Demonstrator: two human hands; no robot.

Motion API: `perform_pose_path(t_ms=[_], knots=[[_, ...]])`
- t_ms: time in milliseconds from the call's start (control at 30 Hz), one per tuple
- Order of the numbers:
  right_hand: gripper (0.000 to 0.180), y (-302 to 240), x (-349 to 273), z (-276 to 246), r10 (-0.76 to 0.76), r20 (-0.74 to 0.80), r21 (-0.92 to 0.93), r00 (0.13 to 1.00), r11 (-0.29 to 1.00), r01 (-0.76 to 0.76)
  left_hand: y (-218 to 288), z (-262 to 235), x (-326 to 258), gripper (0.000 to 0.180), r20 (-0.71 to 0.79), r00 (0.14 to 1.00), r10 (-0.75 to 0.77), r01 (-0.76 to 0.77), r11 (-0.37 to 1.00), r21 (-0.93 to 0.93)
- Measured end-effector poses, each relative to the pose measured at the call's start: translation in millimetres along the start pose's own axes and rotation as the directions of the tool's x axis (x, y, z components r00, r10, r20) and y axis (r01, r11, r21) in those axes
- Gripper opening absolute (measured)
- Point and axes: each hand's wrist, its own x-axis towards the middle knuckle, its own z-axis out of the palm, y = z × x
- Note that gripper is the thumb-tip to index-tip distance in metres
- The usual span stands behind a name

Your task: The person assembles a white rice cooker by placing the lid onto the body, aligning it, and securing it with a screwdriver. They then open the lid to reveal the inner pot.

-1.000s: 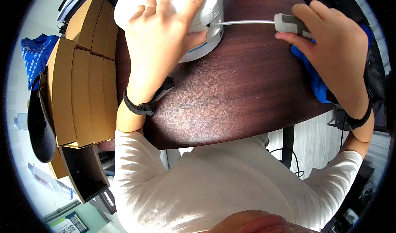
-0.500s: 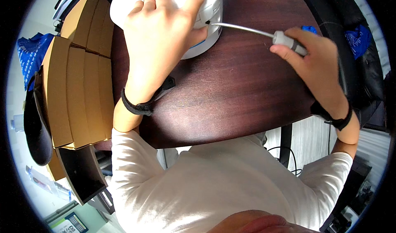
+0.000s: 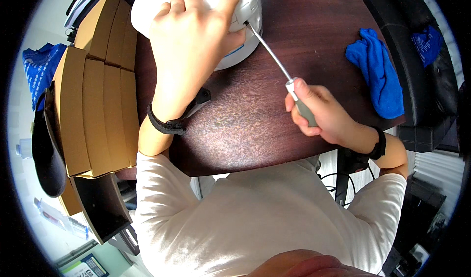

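Note:
A white round appliance (image 3: pixel 148 8), partly cut off by the upper picture edge, stands on the dark wooden table. My left hand (image 3: pixel 191 41) lies over it and grips it, index finger stretched along the top and thumb pressed to its side. My right hand (image 3: pixel 321 111) is closed round the grey and white handle of a screwdriver (image 3: pixel 271 52). Its long metal shaft slants up and left, and the tip meets a small dark opening in the appliance's side, just beside my left thumb. Whether the tip is inside the opening I cannot tell.
A crumpled blue cloth (image 3: pixel 375 73) lies at the table's right edge. Cardboard boxes (image 3: pixel 73 110) line the left side. A black padded seat (image 3: pixel 417 115) stands beyond the right edge. Under my left wrist is a black object (image 3: pixel 198 100), partly hidden. Black cables (image 3: pixel 338 175) hang below the table.
My right hand has moved left and toward me with the screwdriver, so its shaft now slopes more steeply. The blue cloth has come into full view. My left hand has stayed on the appliance.

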Motion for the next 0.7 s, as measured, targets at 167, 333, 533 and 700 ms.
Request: perform_pose_path(t_ms=[167, 333, 533, 700], knots=[[0.055, -1, 7, 1, -0.044, -0.044, -0.151, 0.998, 0.988, 0.037, -3, 2, -2, 0.078, -0.014, 1.000, 0.009, -0.009, 1.000, -0.014], [0.052, -20, -7, -21, -0.064, -0.091, -0.338, 0.994, 0.941, 0.029, -5, 4, -3, 0.079, -0.037, 0.999, 0.008, -0.010, 0.999, -0.044], [0.034, -39, -15, -28, -0.635, 0.025, -0.958, 0.772, 0.205, 0.200, -11, -2, -7, 0.081, 0.005, 1.000, 0.007, -0.006, 0.998, -0.067], [0.034, -45, -11, -28, -0.724, 0.085, -0.989, 0.684, 0.021, 0.146, -14, -2, -7, 0.082, -0.005, 1.000, 0.020, -0.020, 0.996, -0.086]])
